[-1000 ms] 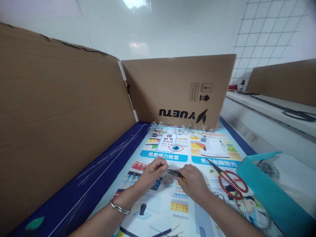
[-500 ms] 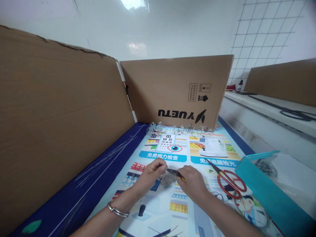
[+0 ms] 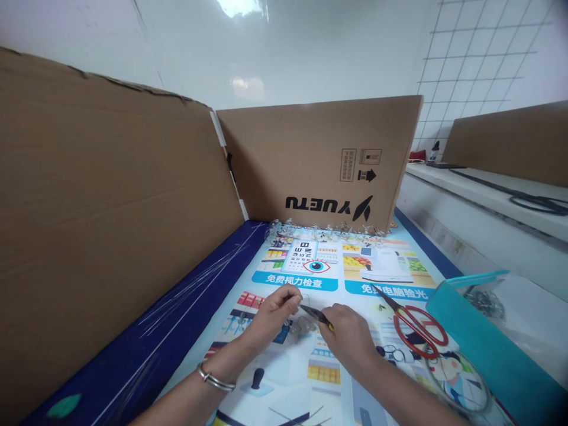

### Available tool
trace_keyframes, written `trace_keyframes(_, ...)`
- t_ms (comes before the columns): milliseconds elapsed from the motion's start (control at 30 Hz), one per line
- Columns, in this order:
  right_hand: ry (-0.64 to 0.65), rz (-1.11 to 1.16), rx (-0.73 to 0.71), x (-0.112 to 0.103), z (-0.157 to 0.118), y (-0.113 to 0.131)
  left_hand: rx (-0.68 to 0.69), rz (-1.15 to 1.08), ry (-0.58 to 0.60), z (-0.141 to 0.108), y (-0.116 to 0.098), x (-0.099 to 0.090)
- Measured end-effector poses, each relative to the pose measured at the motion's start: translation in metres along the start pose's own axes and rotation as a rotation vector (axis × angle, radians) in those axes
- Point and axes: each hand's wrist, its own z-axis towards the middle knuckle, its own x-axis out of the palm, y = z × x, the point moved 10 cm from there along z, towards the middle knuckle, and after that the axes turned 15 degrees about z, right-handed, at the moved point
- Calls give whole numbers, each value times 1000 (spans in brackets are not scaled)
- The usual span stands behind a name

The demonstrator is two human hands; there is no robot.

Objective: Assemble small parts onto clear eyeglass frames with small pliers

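Observation:
My left hand [image 3: 281, 306], a silver bangle on its wrist, pinches a thin wire piece [image 3: 305, 323] whose clear loops hang below the fingers. My right hand [image 3: 348, 332] is wrapped round the handles of small pliers [image 3: 316, 313]. Their dark jaws point left and reach close to my left fingertips; whether they grip the wire is too small to tell. Red-handled scissors [image 3: 419, 330] lie on the printed sheet to the right of my right hand.
Cardboard panels stand at the left [image 3: 115, 195] and back [image 3: 310, 154]. Wire pieces [image 3: 328, 232] line the back panel's foot. A teal box [image 3: 497, 349] with coiled wire and a round clear dish [image 3: 459, 381] are at the right. Loose wires [image 3: 190, 281] lie left.
The whole view has shifted slightly. The pliers' tip sits a little lower and appears slightly apart from my left fingertips. Both hands keep their holds.

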Motion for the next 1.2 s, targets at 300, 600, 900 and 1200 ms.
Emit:
trace_keyframes(300,18,37,70,2,-2,-10,14,43,-15,-2,-7,2)
trace_keyframes(600,31,40,87,2,-2,-12,22,76,-46,-1,-7,1)
trace_keyframes(900,28,52,112,0,-2,-14,217,283,-251,-2,-23,-20)
trace_keyframes(1200,37,37,116,0,-2,-14,462,541,-256,-18,-49,-11)
